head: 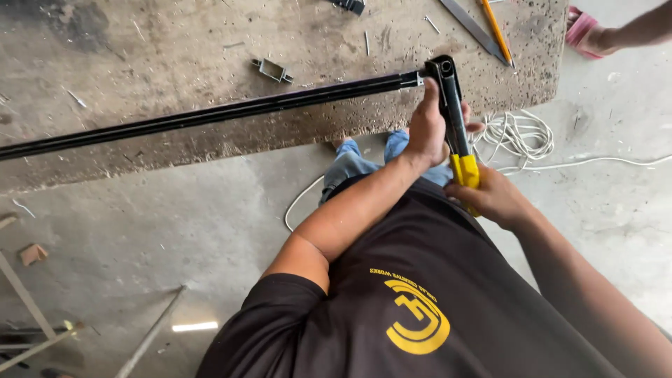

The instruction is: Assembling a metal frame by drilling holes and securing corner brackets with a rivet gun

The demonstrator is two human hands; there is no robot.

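A long black metal bar [210, 112] lies along the worn wooden bench top [140, 42], its right end meeting the black head of a hand riveter [448, 91]. My left hand [428, 126] grips the riveter's upper black shaft just below the head. My right hand [490, 196] is closed on the yellow handle grips [465, 170] lower down. My dark shirt with a yellow emblem fills the lower middle.
A small metal bracket [273, 70] and scattered rivets and shavings lie on the bench. A flat file and an orange pencil [495, 29] rest at the bench's far right. White cord [518, 133] coils on the concrete floor. Another person's foot in a pink sandal [588, 31] stands top right.
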